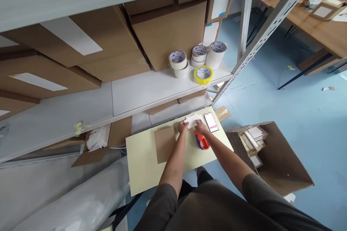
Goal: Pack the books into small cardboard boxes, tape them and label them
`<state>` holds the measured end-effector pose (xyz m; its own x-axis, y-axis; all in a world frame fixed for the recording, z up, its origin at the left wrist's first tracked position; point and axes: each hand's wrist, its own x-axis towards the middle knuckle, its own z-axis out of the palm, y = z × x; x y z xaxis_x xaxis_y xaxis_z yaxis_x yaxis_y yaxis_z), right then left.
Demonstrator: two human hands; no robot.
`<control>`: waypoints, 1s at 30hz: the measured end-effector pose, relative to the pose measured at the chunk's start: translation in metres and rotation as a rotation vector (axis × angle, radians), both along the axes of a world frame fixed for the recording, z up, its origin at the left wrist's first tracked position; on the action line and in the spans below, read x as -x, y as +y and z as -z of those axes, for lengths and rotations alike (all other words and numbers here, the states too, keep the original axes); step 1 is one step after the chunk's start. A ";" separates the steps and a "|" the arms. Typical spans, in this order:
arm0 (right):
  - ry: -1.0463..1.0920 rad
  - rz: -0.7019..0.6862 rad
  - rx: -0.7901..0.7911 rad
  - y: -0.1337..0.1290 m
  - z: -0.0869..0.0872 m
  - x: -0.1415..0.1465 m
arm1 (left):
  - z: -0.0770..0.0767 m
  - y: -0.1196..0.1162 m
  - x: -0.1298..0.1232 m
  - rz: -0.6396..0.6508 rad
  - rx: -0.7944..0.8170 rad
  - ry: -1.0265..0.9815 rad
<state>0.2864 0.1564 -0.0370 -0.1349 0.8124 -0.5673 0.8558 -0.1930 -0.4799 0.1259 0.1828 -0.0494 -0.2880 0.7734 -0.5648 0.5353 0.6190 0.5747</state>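
Observation:
Between my two hands is a small white card or label point(192, 120), at the far side of the pale yellow table point(141, 158). My left hand point(183, 127) grips its left edge, fingers closed. At its right edge my right hand point(201, 126) has its fingers closed on it too. Other white paper lies just under or behind it. An orange and blue tape dispenser point(202, 140) rests right below my right hand. To the right lies a phone-like white rectangle point(211, 122), partly blurred. A flat brown cardboard piece point(165, 145) lies left of my left forearm.
Tape rolls point(179, 65) and a yellow tape roll point(203, 75) stand on the grey shelf point(146, 92) beyond the table, before large cartons point(170, 32). An open cardboard box point(287, 155) holding small packets is on the floor at right. A metal shelf post point(267, 32) rises nearby.

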 end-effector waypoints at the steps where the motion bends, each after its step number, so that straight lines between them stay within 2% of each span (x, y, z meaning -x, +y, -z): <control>1: 0.002 -0.014 0.005 -0.001 -0.002 0.002 | 0.001 0.001 -0.001 -0.029 -0.002 -0.001; 6: 0.025 0.061 0.017 -0.003 -0.014 0.004 | -0.007 0.001 -0.002 -0.090 -0.060 -0.014; 9: 0.109 0.148 -0.058 -0.007 -0.021 -0.004 | -0.018 -0.002 0.006 -0.089 -0.119 -0.030; 12: 0.172 0.242 -0.204 -0.016 -0.031 -0.009 | -0.034 -0.011 0.018 -0.080 -0.194 -0.138; 16: 0.196 0.171 -0.399 -0.033 -0.054 0.001 | -0.063 -0.024 0.023 -0.145 -0.283 -0.389; 18: 0.201 0.169 -0.484 -0.039 -0.070 0.009 | -0.080 -0.028 0.021 -0.137 -0.305 -0.515; 21: 0.311 0.301 -0.480 -0.041 -0.095 0.013 | -0.105 -0.028 0.021 -0.034 -0.340 -0.652; 24: 0.546 0.476 -0.387 -0.036 -0.114 0.005 | -0.125 -0.021 0.025 0.075 -0.423 -0.565; 26: 0.714 0.580 -0.331 -0.033 -0.121 -0.003 | -0.134 -0.015 0.028 0.170 -0.446 -0.461; 30: 0.991 0.725 -0.211 -0.034 -0.126 -0.017 | -0.148 -0.004 0.030 0.429 -0.382 -0.380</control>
<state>0.3034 0.1227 0.0885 0.0871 0.9412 -0.3265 -0.1638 -0.3098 -0.9366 0.0957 0.1792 0.0984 0.2521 0.9397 -0.2312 0.4055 0.1144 0.9069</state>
